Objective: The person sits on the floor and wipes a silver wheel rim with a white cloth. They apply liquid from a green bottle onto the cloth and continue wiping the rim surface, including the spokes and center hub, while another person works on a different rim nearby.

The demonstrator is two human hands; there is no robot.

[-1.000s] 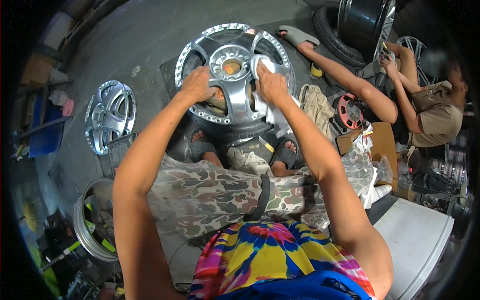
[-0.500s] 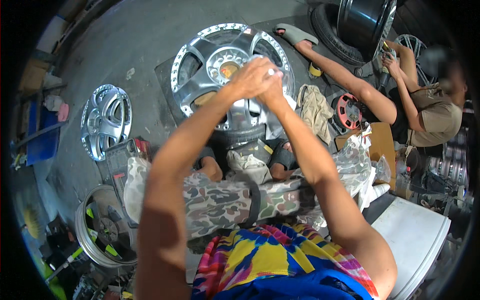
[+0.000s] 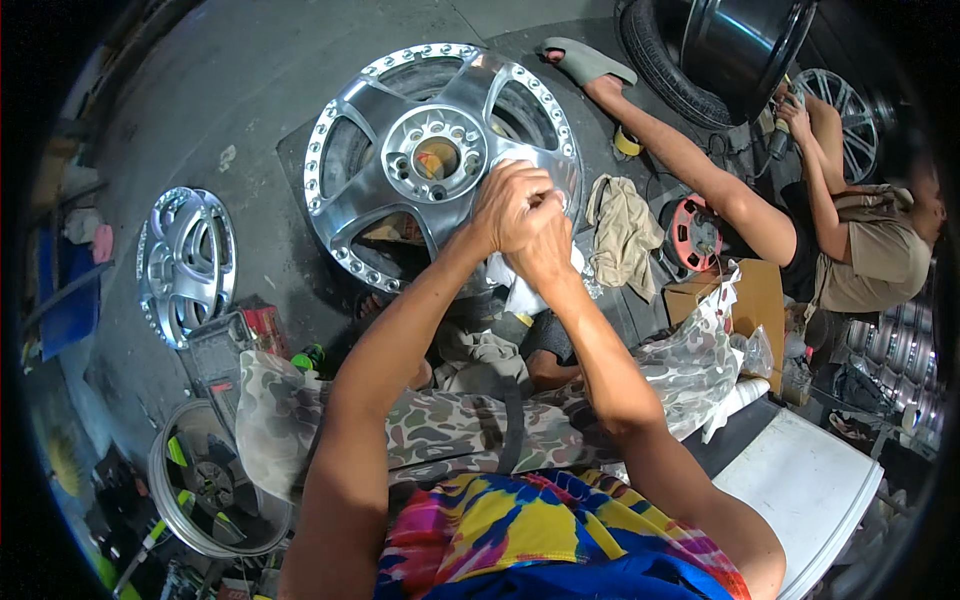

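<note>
A shiny silver car wheel rim point(image 3: 365, 110), with broad spokes and studs around its edge, lies face up before me. Over its lower right spoke my two hands overlap. My right hand point(image 3: 548, 240) is closed and presses a white cloth point(image 3: 518, 292) against the metal; the cloth hangs out below and beside the hands. Across the right hand lies my left hand point(image 3: 508, 208), its fingers curled over it. The fingertips underneath are hidden. An orange-yellow patch shows through the centre bore.
A co-worker point(image 3: 865, 235) sits at the right holding a tool, one leg stretched toward my rim. A beige cloth point(image 3: 622, 225) and red cable reel point(image 3: 692, 232) lie between us. Another silver rim point(image 3: 188, 265) stands left; a grey wheel point(image 3: 205, 480) is lower left. A white panel point(image 3: 800, 490) is lower right.
My joined hands have come down and slightly to the right along the spoke with the cloth. The rim appears farther left and turned, as the view has shifted too.
</note>
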